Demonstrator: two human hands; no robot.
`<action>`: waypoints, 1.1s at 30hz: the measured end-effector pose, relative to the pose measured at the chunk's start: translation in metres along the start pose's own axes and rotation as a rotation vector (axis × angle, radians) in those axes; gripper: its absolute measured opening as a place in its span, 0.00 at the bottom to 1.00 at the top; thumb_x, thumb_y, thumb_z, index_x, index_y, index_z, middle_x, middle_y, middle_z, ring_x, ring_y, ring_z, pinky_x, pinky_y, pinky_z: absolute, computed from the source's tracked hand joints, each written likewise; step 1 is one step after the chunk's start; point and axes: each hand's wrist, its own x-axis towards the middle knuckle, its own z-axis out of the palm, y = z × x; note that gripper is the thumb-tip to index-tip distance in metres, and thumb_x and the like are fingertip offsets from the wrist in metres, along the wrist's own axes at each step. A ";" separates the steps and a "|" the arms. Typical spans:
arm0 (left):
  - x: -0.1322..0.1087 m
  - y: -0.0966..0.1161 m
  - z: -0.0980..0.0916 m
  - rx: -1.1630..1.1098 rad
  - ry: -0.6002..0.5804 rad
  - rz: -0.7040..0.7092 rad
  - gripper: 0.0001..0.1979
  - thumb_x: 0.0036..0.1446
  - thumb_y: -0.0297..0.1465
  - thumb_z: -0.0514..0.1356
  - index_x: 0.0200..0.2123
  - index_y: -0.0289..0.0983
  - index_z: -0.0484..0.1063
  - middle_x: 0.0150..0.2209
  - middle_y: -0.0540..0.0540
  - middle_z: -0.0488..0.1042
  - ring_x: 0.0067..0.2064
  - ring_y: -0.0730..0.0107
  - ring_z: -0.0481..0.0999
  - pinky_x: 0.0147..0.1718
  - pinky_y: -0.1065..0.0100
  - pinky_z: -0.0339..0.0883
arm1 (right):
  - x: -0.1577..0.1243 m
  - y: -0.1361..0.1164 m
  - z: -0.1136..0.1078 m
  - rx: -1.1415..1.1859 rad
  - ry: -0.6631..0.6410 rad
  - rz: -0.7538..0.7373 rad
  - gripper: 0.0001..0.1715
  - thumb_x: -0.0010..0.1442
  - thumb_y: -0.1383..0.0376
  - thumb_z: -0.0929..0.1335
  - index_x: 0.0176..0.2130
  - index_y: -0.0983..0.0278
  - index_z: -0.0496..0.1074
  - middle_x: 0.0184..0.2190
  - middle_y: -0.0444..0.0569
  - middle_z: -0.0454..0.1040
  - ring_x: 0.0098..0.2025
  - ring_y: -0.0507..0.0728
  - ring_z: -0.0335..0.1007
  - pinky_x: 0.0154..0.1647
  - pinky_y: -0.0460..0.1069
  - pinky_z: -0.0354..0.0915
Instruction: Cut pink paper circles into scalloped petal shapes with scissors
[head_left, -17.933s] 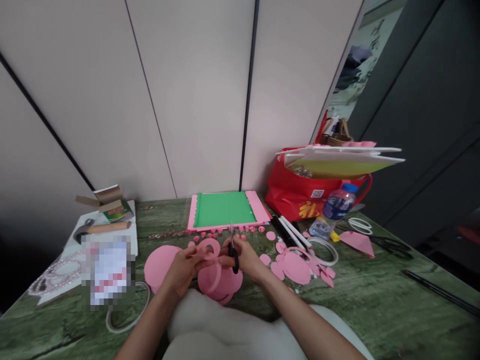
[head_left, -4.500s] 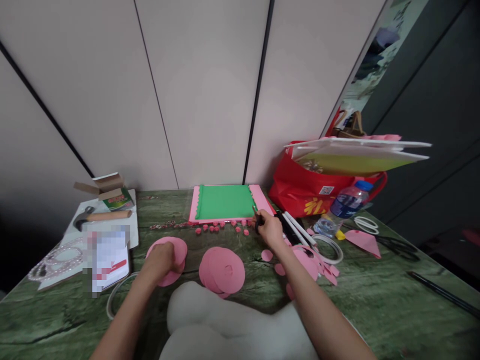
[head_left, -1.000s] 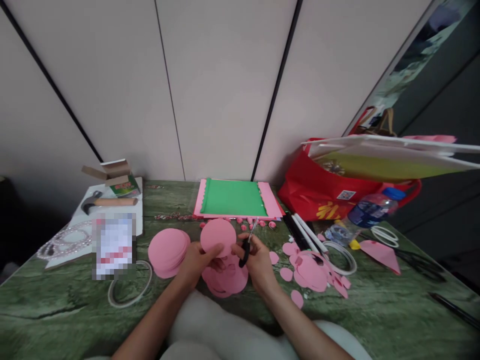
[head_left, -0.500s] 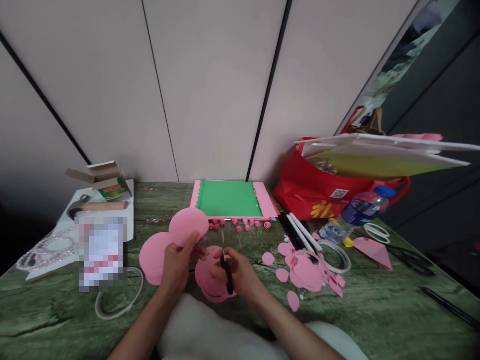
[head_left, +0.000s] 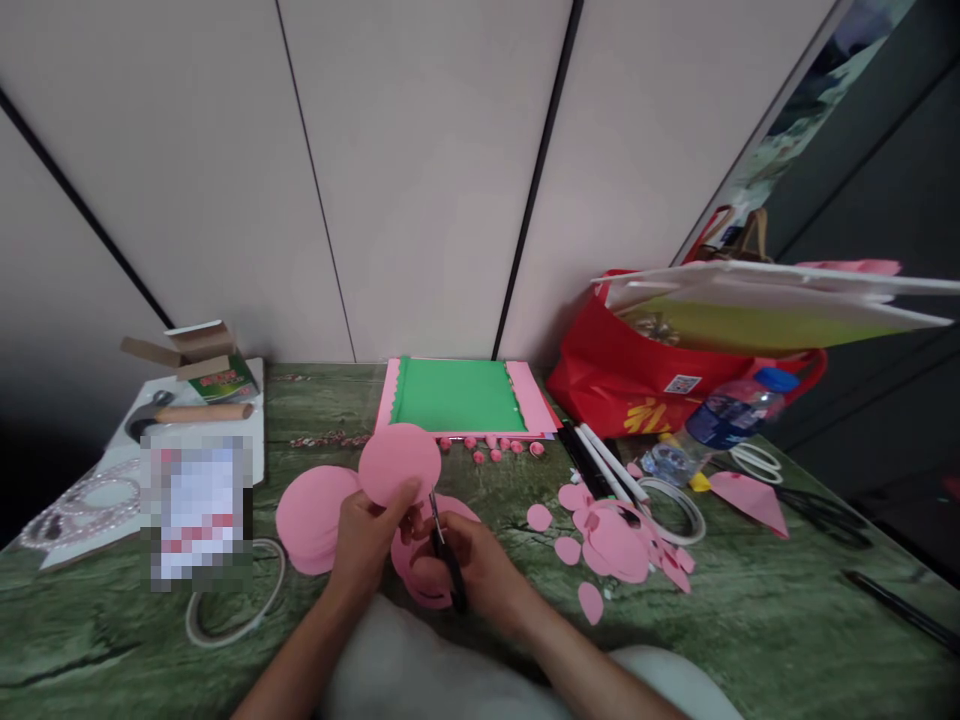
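Observation:
My left hand [head_left: 369, 537] pinches a pink paper circle [head_left: 399, 464] by its lower edge and holds it upright above the green table [head_left: 750, 620]. My right hand [head_left: 474, 572] grips small black-handled scissors [head_left: 444, 550], whose blades point up at the bottom of that circle. Under my hands lies a stack of pink circles [head_left: 427, 585]. A second pile of pink circles [head_left: 315, 505] lies just to the left.
Green and pink sheets [head_left: 457, 395] lie at the back, small pink beads in front. Pink scraps [head_left: 615, 540], pens [head_left: 600, 460] and a tape ring [head_left: 671, 505] sit right, by a water bottle [head_left: 720, 420] and red bag [head_left: 645, 370]. A hammer [head_left: 187, 413] and box lie left.
My left hand has lifted one pink circle off the stack and turned it upright. My right hand has brought the scissors in so the blades meet the circle's lower edge.

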 end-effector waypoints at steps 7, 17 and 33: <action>0.003 0.002 -0.003 -0.099 0.140 -0.023 0.17 0.43 0.40 0.63 0.14 0.33 0.70 0.13 0.48 0.69 0.16 0.72 0.65 0.17 0.72 0.58 | -0.007 -0.006 -0.003 0.002 -0.022 0.132 0.13 0.43 0.58 0.73 0.24 0.64 0.69 0.16 0.40 0.67 0.18 0.48 0.58 0.20 0.43 0.55; 0.004 0.001 -0.002 -0.225 0.120 -0.032 0.14 0.42 0.36 0.65 0.14 0.33 0.70 0.13 0.49 0.70 0.17 0.73 0.66 0.18 0.72 0.60 | 0.001 0.004 -0.006 -0.073 -0.004 0.115 0.18 0.42 0.54 0.73 0.23 0.63 0.66 0.14 0.37 0.64 0.17 0.48 0.57 0.19 0.43 0.56; -0.010 0.010 0.007 0.043 0.101 -0.015 0.17 0.39 0.38 0.65 0.09 0.34 0.68 0.10 0.50 0.67 0.15 0.73 0.64 0.16 0.73 0.56 | -0.002 0.000 -0.003 -0.141 -0.050 -0.139 0.17 0.38 0.59 0.75 0.27 0.62 0.68 0.24 0.43 0.69 0.25 0.52 0.60 0.26 0.44 0.58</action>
